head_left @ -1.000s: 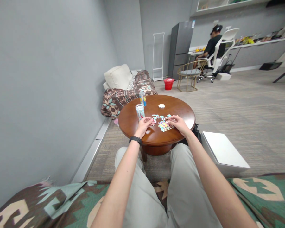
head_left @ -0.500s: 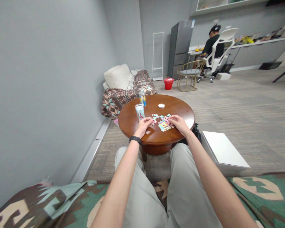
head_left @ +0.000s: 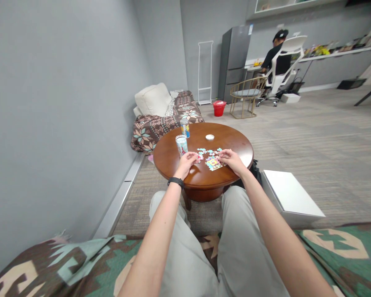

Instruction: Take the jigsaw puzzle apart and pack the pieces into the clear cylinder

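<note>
Loose jigsaw pieces [head_left: 207, 153] lie spread on a round wooden table [head_left: 173, 156], beside a joined colourful patch [head_left: 213, 164]. My left hand [head_left: 188, 161], a black band on its wrist, rests at the left edge of the pieces with fingers curled and pinched on a small piece. On the right side of the pieces my right hand [head_left: 231, 159] has its fingertips bent down onto them; whether it holds one I cannot make out.
A clear cup [head_left: 181, 145], a can [head_left: 185, 128] and a small white lid [head_left: 209, 137] stand on the table. A white box [head_left: 289, 197] sits on the floor at right. A blanket-covered couch [head_left: 163, 119] lies behind. A person sits at a far desk.
Both hands stay at the pieces with only small finger shifts. The view has drifted slightly; the far person has turned on the chair.
</note>
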Available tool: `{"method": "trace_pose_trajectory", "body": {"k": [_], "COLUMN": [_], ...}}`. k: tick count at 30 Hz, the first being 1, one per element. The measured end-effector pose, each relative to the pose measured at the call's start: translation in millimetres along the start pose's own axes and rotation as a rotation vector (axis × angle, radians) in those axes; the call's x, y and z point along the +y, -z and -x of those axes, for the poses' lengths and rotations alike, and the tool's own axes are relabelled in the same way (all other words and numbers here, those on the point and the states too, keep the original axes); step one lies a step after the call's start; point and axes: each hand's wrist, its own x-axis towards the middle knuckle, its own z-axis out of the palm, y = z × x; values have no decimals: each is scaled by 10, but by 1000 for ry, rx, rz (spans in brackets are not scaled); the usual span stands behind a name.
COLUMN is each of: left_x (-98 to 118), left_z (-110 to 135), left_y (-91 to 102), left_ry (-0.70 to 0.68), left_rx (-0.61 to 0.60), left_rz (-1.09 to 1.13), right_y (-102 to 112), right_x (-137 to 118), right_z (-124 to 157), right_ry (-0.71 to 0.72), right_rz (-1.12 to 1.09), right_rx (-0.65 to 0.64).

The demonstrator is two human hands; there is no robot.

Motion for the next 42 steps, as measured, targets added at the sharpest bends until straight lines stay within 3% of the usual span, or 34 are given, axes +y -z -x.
{"method": "trace_pose_trajectory", "body": {"k": [10, 16, 26, 35, 42], "left_x": [-38, -8, -31, -38, -50], "left_z": [-9, -3, 6, 21, 30], "left_y": [34, 3, -3, -61, -92], "left_ry": [-19, 20, -92, -230, -267], "left_rx": [-57, -8, 59, 41, -35], "left_rz": [-16, -9, -158, -443, -727], "right_y": [-26, -9, -7, -26, -17], "right_x": [-36, 3, 30, 98, 152], "right_z": [24, 10, -17, -14, -5], "right_ry": [-11, -13, -18, 68, 142], "right_rz": [64, 47, 46, 276, 664], "right_rx": [45, 42, 70, 188, 350]}}
